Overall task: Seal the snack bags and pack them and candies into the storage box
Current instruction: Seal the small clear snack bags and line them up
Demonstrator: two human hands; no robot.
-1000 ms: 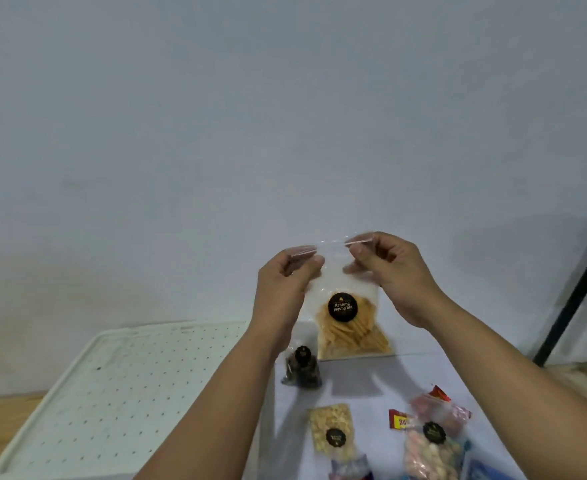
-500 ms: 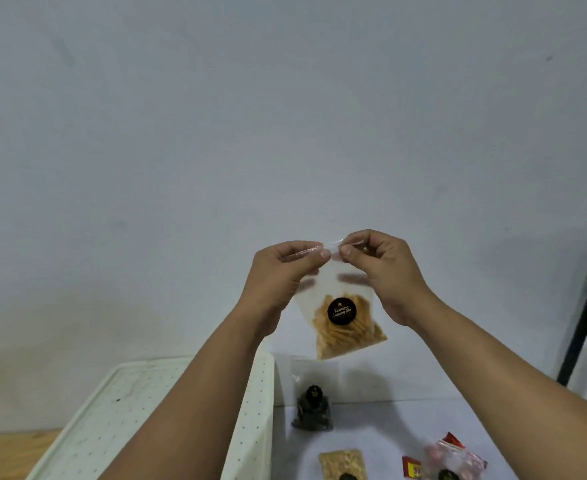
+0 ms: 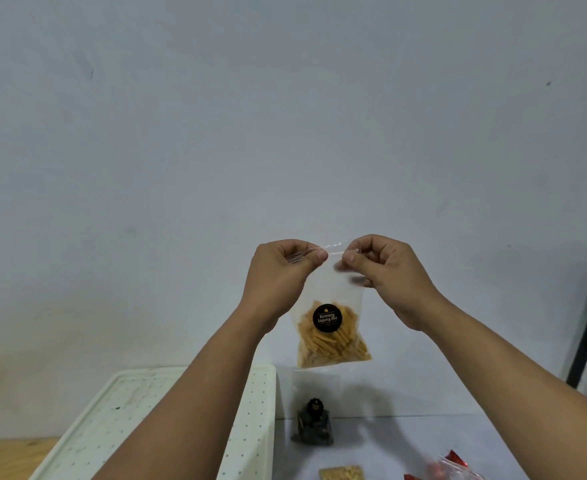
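I hold a clear zip bag of orange potato sticks (image 3: 331, 341) with a round black label up in front of the wall. My left hand (image 3: 281, 275) pinches the left part of its top strip, and my right hand (image 3: 385, 268) pinches the right part. The thumbs are close together near the middle of the strip. Below, a clear bag of dark snacks (image 3: 314, 424) leans against the wall on the white table (image 3: 389, 452). The white storage box lid (image 3: 139, 420) with small dots lies at the lower left.
At the bottom edge I see the top of a bag of pale crackers (image 3: 341, 473) and red-wrapped candies (image 3: 453, 467). A black chair frame (image 3: 586, 341) stands at the right. Wooden floor (image 3: 8, 459) shows at the lower left.
The view has tilted up, so the table items sit lower in frame. Both hands keep hold of the bag's top; the thumbs, wide apart a second ago, now sit close together.
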